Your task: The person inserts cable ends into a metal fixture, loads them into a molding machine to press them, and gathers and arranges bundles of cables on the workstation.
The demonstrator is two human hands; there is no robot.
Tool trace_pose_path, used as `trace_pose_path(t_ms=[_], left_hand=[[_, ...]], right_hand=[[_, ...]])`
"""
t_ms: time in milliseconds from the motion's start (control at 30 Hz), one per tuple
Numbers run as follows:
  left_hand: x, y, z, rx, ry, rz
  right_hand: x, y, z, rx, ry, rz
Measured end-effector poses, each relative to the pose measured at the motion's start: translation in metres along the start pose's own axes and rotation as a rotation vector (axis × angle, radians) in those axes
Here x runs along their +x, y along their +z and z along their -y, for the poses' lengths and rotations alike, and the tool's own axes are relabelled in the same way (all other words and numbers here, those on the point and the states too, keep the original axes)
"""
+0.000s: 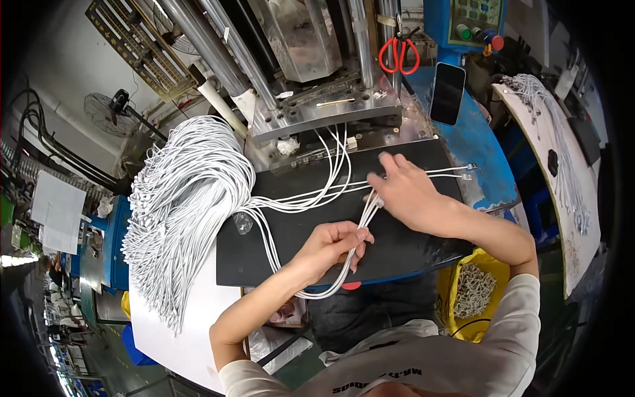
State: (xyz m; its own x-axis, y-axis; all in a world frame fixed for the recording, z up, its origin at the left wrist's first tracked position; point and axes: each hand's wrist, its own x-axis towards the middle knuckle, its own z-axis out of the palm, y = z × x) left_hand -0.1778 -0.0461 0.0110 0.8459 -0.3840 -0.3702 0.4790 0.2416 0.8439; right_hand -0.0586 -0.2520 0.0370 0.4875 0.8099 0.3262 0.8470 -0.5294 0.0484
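Note:
My left hand is closed around a small bundle of white cables, which loops below it and runs up to the right. The bundle's upper ends, with small clear plugs, lie just under my right hand. That hand hovers over the black work mat, its fingertips slightly blurred and apart. Two cables pass beneath it, and their clear plugs stick out to its right. More white cables rise from the mat toward the metal press.
A big heap of white cables sits at the left. Red scissors hang on the press. A phone leans at the back right, near a control box. A yellow bin with white scraps stands at my right.

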Motion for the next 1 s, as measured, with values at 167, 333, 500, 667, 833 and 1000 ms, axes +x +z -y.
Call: trace_pose_path(t_ms=[167,333,500,667,833,1000], left_hand=[[-0.009,-0.019,0.003,-0.013,0.034,-0.087],[-0.023,-0.018,0.007,0.058,0.191,-0.261],[-0.020,-0.012,0.009,-0.030,0.264,-0.364],[-0.023,-0.018,0.008,-0.090,0.267,-0.389],[-0.022,-0.023,0.008,-0.142,0.233,-0.349],[-0.025,-0.024,0.011,-0.083,0.258,-0.348]], right_hand=[[0.014,-0.011,0.018,0.760,-0.226,0.295],[0.072,0.025,-0.048,0.371,0.221,0.117],[0.085,0.073,-0.046,0.363,0.200,0.003],[0.049,0.067,-0.028,0.149,0.019,-0.081],[0.019,-0.021,-0.027,0.204,0.196,0.461],[0.001,-0.009,-0.025,1.041,0.444,0.549]])
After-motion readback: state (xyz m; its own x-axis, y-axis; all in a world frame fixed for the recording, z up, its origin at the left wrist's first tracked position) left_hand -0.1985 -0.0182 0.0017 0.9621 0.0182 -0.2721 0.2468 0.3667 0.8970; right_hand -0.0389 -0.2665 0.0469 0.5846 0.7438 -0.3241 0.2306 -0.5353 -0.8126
